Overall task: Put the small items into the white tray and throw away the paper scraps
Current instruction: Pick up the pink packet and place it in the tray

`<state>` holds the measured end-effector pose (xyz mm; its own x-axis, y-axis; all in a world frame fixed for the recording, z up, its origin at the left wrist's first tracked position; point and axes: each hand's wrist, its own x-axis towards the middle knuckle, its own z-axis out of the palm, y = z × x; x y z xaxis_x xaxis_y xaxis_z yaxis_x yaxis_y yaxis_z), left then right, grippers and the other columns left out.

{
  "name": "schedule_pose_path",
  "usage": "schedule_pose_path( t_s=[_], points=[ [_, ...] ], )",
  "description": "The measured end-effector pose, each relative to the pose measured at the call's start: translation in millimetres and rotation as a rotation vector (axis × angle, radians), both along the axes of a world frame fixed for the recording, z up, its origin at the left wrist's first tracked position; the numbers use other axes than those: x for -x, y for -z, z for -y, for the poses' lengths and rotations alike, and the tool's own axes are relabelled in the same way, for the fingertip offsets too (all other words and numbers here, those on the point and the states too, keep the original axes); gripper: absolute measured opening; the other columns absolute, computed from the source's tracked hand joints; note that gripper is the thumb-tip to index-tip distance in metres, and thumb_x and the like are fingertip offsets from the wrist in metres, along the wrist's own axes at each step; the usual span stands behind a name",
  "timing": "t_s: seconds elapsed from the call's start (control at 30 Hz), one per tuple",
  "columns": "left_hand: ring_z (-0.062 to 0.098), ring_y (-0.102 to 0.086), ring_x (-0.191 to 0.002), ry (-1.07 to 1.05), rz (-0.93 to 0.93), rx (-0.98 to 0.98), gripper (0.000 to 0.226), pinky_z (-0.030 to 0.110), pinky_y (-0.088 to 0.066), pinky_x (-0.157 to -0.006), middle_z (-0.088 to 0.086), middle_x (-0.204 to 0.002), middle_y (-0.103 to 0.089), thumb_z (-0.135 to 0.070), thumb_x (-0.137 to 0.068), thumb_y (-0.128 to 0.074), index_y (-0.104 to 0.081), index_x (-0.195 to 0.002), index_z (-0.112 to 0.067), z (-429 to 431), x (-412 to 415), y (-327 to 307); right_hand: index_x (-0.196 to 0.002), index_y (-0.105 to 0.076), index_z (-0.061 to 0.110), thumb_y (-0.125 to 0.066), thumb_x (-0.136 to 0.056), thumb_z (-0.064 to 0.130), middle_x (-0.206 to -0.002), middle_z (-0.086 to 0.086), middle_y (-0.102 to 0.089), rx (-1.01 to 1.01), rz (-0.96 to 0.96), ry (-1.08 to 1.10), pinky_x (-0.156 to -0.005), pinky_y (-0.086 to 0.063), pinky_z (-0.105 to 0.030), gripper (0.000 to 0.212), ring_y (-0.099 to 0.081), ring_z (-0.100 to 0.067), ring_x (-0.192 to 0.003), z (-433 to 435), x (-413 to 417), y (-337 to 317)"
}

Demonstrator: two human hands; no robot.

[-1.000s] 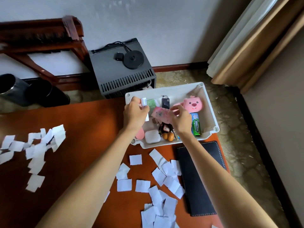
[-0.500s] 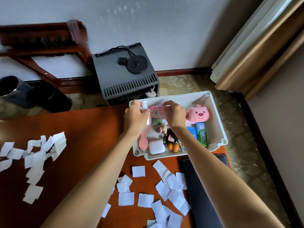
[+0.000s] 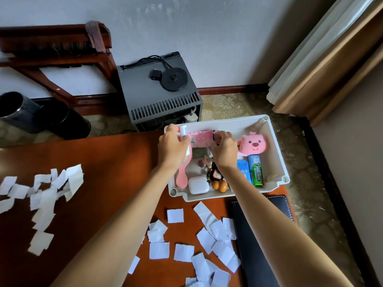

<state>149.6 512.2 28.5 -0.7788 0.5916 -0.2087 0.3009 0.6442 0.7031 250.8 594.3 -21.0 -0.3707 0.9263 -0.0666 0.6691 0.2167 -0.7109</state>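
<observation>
**Hands.** Your left hand [image 3: 172,149] is curled around a small white tube [image 3: 183,131], which stands upright between thumb and forefinger. Your right hand [image 3: 224,151] pinches the right end of a pink packet [image 3: 200,139]. The packet spans the gap between your two hands, and its left end meets the fingers of your left hand. Something small and dark sits at your right fingertips; you cannot tell what it is.

**Tray.** Both hands hover over the far left part of the white tray [image 3: 234,126], which sits at the far right corner of the brown table [image 3: 103,172]. Inside it lie:
- a pink hairbrush [image 3: 183,172] along the left wall
- a white earbud case [image 3: 198,185] at the near wall
- an orange charm [image 3: 220,185] just beside the case
- a blue box [image 3: 244,171] and a green gum pack [image 3: 256,170], side by side
- a pink plush toy [image 3: 253,144] towards the far right

**Paper.** The paper scraps [image 3: 207,239] lie loose on the table, between your forearms and nearer you than the tray. A second cluster [image 3: 44,193] lies well apart on the left of the table. A black folder [image 3: 255,235] lies just beside the nearer scraps, partly under your right forearm.
</observation>
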Motion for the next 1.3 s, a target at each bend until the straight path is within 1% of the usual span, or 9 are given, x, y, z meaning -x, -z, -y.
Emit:
schedule_pose_path(
  t_s=[0.23,0.33,0.47,0.6,0.77,0.93,1.1,1.2,1.3],
  points=[
    [0.028,-0.062,-0.095,0.045,0.004,-0.022,0.018,0.028,-0.045,-0.072,0.013,-0.096,-0.069,-0.012,-0.081,-0.062,-0.058,-0.096,-0.002,13,-13,-7,-0.097,-0.068,-0.004,-0.056,-0.08,-0.006,-0.094,-0.018,-0.069,0.111,-0.11,-0.292,-0.059,-0.042,-0.009,0.02,-0.058,-0.017,-0.07,14,-21,-31],
    [0.028,-0.063,-0.093,0.085,0.027,-0.026,0.024,0.029,-0.047,-0.073,0.012,-0.096,-0.07,-0.011,-0.079,-0.065,-0.058,-0.102,-0.007,24,-21,-4,-0.093,-0.068,-0.002,-0.067,-0.08,0.005,-0.086,-0.011,-0.065,0.268,-0.066,-0.457,-0.06,-0.043,-0.018,0.015,-0.052,-0.013,-0.066,33,-32,-37],
    [0.03,-0.065,-0.092,0.098,0.076,-0.047,0.023,0.041,-0.057,-0.077,0.011,-0.095,-0.068,-0.015,-0.079,-0.067,-0.059,-0.1,-0.01,28,-28,1,-0.088,-0.065,0.003,-0.07,-0.08,0.018,-0.073,0.001,-0.059,0.278,-0.076,-0.392,-0.057,-0.039,-0.009,0.018,-0.049,-0.006,-0.059,50,-33,-28],
    [0.028,-0.065,-0.073,0.058,0.146,-0.105,0.017,0.04,-0.057,-0.077,0.015,-0.083,-0.067,-0.014,-0.092,-0.053,-0.063,-0.099,-0.001,26,-30,-5,-0.075,-0.062,0.002,-0.067,-0.08,0.016,-0.073,-0.016,-0.065,0.216,0.033,-0.262,-0.06,-0.041,-0.026,0.016,-0.05,-0.018,-0.062,54,-28,-19],
    [0.033,-0.055,-0.112,0.041,-0.002,0.008,0.03,0.031,-0.043,-0.088,0.017,-0.117,-0.065,-0.009,-0.094,-0.04,-0.062,-0.114,-0.003,32,-21,-6,-0.045,-0.038,0.016,-0.062,-0.079,0.013,-0.045,0.0,-0.039,0.328,0.152,-0.105,-0.04,-0.027,-0.017,0.042,-0.035,-0.01,-0.042,51,-14,-14],
    [0.034,-0.056,-0.111,0.028,-0.041,0.034,0.028,0.034,-0.044,-0.087,0.016,-0.115,-0.066,-0.005,-0.091,-0.043,-0.064,-0.11,-0.003,40,-11,1,-0.047,-0.037,0.011,-0.065,-0.078,0.015,-0.049,-0.003,-0.038,0.337,0.186,-0.089,-0.027,-0.027,-0.013,0.041,-0.032,-0.009,-0.041,54,2,-10],
    [0.032,-0.057,-0.109,0.021,-0.05,0.034,0.029,0.03,-0.043,-0.082,0.014,-0.113,-0.067,-0.005,-0.09,-0.044,-0.064,-0.112,-0.005,43,-4,-1,-0.073,-0.061,-0.003,-0.063,-0.084,0.018,-0.069,-0.015,-0.058,0.292,0.238,-0.125,-0.039,-0.037,-0.009,0.024,-0.053,-0.018,-0.053,62,6,-13],
    [0.03,-0.058,-0.109,0.021,-0.054,0.023,0.027,0.029,-0.043,-0.083,0.013,-0.112,-0.067,-0.005,-0.091,-0.045,-0.064,-0.11,-0.004,47,-4,-4,-0.098,-0.058,-0.008,-0.053,-0.088,0.005,-0.099,-0.026,-0.064,0.184,0.302,-0.142,-0.074,-0.052,-0.037,0.017,-0.063,-0.038,-0.092,68,5,-20],
    [0.032,-0.063,-0.101,0.025,-0.044,0.003,0.024,0.031,-0.046,-0.083,0.015,-0.107,-0.069,-0.004,-0.091,-0.045,-0.065,-0.104,-0.003,53,-6,-7,-0.102,-0.055,-0.008,-0.051,-0.086,0.0,-0.104,-0.026,-0.063,0.15,0.317,-0.159,-0.08,-0.05,-0.041,0.018,-0.061,-0.039,-0.097,74,3,-29]
  ],
)
